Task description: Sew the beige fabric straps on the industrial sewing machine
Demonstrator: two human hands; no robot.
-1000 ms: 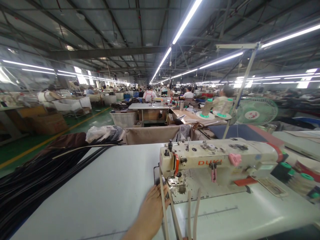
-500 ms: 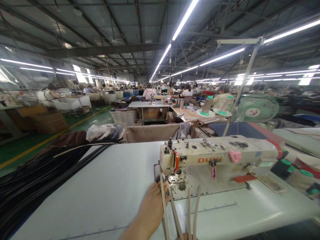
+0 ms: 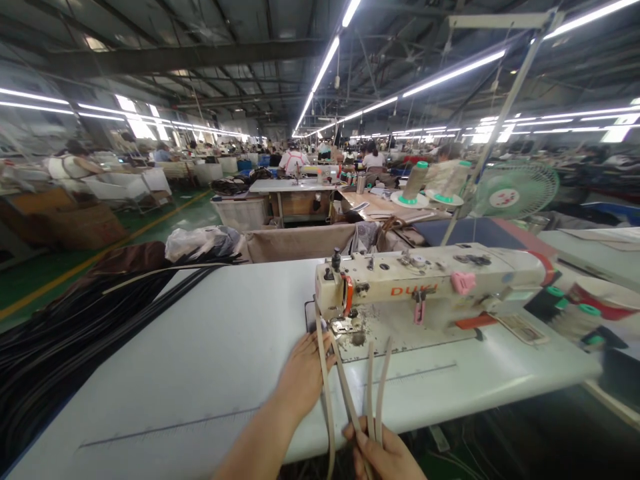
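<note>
Workshop hall (image 3: 210, 60), deep and steel-roofed, tube lights in rows, several people seated at other stations. Nearest me, one pale worktable (image 3: 215, 347); a ruled line shows on its top in two stretches, left and right of the worker's arms. At its left side, one heap of dark strips (image 3: 75, 333), too many to count, with a single light strip (image 3: 160, 270) lying across it. One sewing machine (image 3: 430, 280) on the right half of the table, orange lettering on its arm. Behind it, one green fan (image 3: 517, 190) and two thread cones (image 3: 414, 183) set on white discs. Two hands at work. Left hand (image 3: 305, 373) rests on the tabletop just beside the needle plate (image 3: 345, 325), fingers nearly straight and together; whether they pinch anything I cannot tell. Right hand (image 3: 383, 450) is at the front edge, thumb and fingers closed on beige strips (image 3: 327, 400). Four lengths of these counted: one drops from the machine head, over the left fingers and past the front edge; one runs from beside the left fingertips to the right hand; two loose ends poke up from the right hand toward the machine. How they join, cannot tell. Smallest: two pink pieces, a clip (image 3: 419, 312) on the machine's front and a chunkier holder (image 3: 463, 283) higher up.
</note>
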